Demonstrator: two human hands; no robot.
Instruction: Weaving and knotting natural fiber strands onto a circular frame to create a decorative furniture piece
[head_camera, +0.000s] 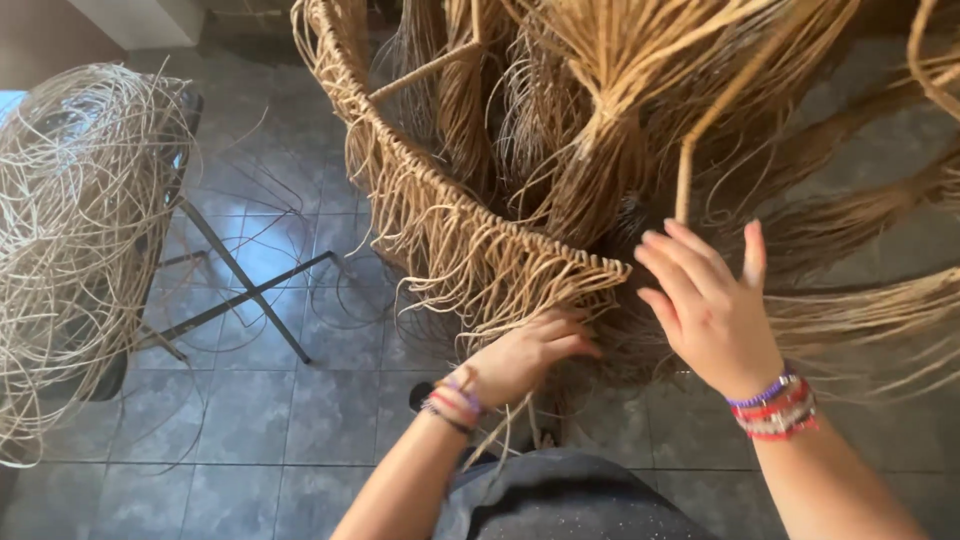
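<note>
Dark grey speckled fabric (570, 500), worn over the person's lap, is seen at the bottom edge, closest to the lens. Just above it, the fingers of the left hand (525, 355) are curled together and tucked under the frayed lower edge of a large tan woven rattan frame (450, 215); whether a strand is pinched between them cannot be told, since the fingertips are hidden among the fibres. A band of purple, red and dark bead bracelets (452, 400) is worn on that wrist. The fingers of the right hand (705, 305) are held apart and extended, palm turned away, with the fingertips resting against the hanging straw-coloured fibres just below a thin upright cane rod (684, 180); nothing is clamped. Stacked purple, red and white bead bracelets (775, 405) are worn on the right wrist.

The woven frame is curved, its rim tightly plaited, with loose, stringy ends hanging in a ragged fringe. Behind it, thick bundles of dry fibre are fanned outward. To the left, well apart, a tangled pale coil of thin rattan strands (75, 240) is piled on a dark metal-legged chair (235, 290). Grey square floor tiles (250, 420) lie beneath.
</note>
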